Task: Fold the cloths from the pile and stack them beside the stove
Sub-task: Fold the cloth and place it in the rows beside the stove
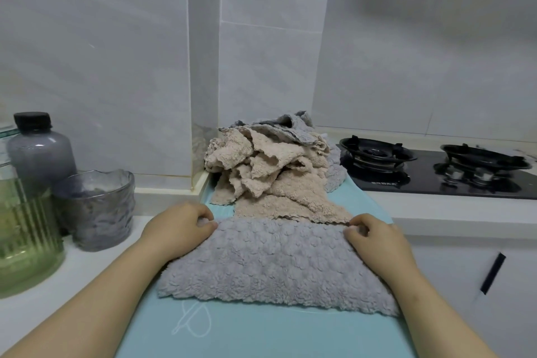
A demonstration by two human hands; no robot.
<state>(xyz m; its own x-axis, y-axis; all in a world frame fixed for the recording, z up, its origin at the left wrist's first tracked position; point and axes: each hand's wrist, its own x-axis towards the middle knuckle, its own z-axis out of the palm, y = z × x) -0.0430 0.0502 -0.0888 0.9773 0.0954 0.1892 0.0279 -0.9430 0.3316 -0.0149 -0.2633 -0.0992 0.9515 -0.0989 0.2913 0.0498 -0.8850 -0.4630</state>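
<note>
Behind beige cloths (pixel 261 171), grey cloths (pixel 293 125) half-hidden.

The cloth (pixel 276 267) lay on the mat (pixel 232 337) just before the pile (pixel 261 171), which sat at the mat's far end by the wall (pixel 261 67), the stove (pixel 436 180) to their right and a bottle (pixel 40 151), cup (pixel 96 209) and jar (pixel 26 235) to their left.
</note>
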